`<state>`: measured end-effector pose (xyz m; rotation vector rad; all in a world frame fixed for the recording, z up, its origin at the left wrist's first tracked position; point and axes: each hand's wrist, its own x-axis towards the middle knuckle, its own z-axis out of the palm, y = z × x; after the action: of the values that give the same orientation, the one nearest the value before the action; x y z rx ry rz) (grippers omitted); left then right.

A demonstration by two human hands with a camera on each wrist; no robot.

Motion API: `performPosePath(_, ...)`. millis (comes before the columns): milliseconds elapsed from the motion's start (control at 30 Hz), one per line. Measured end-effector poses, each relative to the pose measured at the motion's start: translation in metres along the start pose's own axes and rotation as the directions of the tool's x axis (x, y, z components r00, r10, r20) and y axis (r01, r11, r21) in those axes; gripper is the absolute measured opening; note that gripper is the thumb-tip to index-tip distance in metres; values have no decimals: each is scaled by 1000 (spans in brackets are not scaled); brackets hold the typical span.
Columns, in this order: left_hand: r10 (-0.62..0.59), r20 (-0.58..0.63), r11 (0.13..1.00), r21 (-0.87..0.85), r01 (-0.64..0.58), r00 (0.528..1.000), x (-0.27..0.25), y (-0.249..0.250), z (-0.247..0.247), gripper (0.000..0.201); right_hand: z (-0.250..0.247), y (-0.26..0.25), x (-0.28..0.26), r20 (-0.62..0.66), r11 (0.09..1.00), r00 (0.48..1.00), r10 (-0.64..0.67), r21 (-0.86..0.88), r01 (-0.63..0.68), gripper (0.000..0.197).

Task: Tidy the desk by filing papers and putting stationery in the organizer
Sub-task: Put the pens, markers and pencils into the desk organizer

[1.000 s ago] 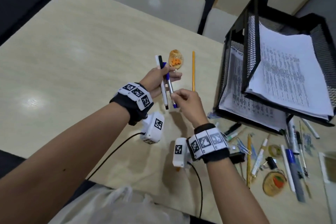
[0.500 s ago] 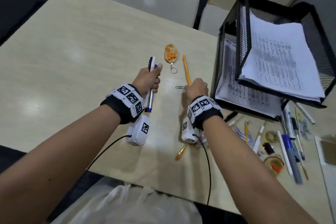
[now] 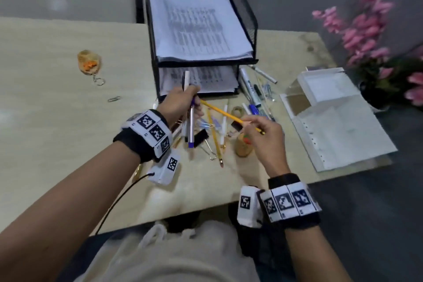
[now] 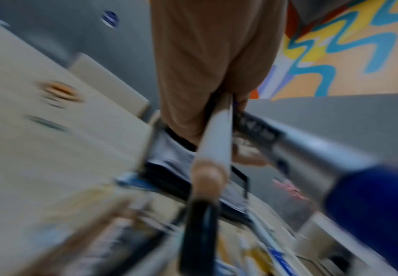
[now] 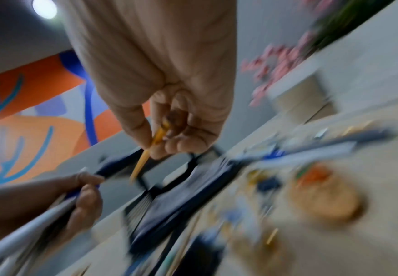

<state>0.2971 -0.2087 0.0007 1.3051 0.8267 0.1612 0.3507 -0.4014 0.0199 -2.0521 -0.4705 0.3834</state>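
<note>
Above the desk [image 3: 68,135], just in front of the black mesh paper tray [image 3: 248,30], your right hand [image 3: 266,137] pinched a yellow pencil [image 3: 225,115] between thumb and fingers. You held it clear of the surface, slanting up toward your left hand [image 3: 179,104]; its far end lay close to that hand's fingers, though contact could not be confirmed. Your left hand was curled round several pens [image 3: 190,121], among them a white one and a silver one with a blue end, standing roughly upright. Both wrist views were blurred but agreed on these two grips.

Beneath your hands lay loose stationery [image 3: 215,142]: pencils, pens, binder clips and paper clips, with a round wooden keychain [image 3: 243,147] among them. More markers [image 3: 248,86] lay beside the tray's right foot. Printed papers [image 3: 194,20] filled both tiers of the tray. To the left, well apart, you had a second keychain [image 3: 89,62] and a single paper clip [image 3: 114,98]. To the right sat a clear organizer box [image 3: 325,86] and punched sheets [image 3: 343,135], with pink flowers [image 3: 361,27] beyond.
</note>
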Motion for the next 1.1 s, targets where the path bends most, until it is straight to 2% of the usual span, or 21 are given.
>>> performPosePath(100, 176, 83, 949, 252, -192, 981, 9, 20, 76, 48, -72, 16, 9, -223, 998, 975, -10, 57, 23, 25)
performPosePath(200, 229, 206, 927, 254, -278, 951, 18, 42, 149, 50, -136, 33, 20, -390, 992, 921, 16, 124, 36, 27)
performPosePath(333, 308, 252, 910, 204, -362, 917, 27, 67, 235, 47, -208, 51, 46, -583, 984, 813, 1, 143, 102, 28)
performPosePath(400, 350, 243, 904, 164, -394, 905, 32, 74, 272, 41, -234, 58, 64, -667, 989, 744, -25, 93, 117, 22)
performPosePath(467, 377, 232, 897, 151, -416, 897, 37, 76, 303, 34, -254, 70, 82, -714, 998, 696, -67, -37, 58, 22)
performPosePath(500, 391, 244, 883, 172, -437, 887, 40, 76, 318, 32, -261, 76, 89, -711, 991, 695, -101, -130, 10, 29)
performPosePath(600, 385, 316, 810, 335, -482, 867, 51, 71, 357, 31, -272, 94, 111, -607, 954, 789, -96, -283, -102, 33)
performPosePath(700, 347, 347, 712, 506, -486, 871, 62, 59, 385, 14, -270, 111, 131, -496, 925, 867, -49, -349, -148, 33)
performPosePath(800, 329, 329, 608, 643, -465, 885, 70, 48, 401, 24, -271, 119, 143, -423, 926, 906, -3, -343, -157, 31)
performPosePath(933, 368, 352, 474, 725, -500, 860, 70, 40, 412, 45, -273, 124, 150, -346, 922, 934, 89, -327, -209, 32)
performPosePath(1000, 354, 371, 495, 704, -509, 858, 69, 39, 411, 56, -274, 127, 152, -317, 924, 941, 118, -313, -221, 33)
performPosePath(1100, 383, 377, 576, 616, -538, 843, 70, 43, 399, 54, -273, 125, 149, -363, 945, 923, 124, -241, -222, 31)
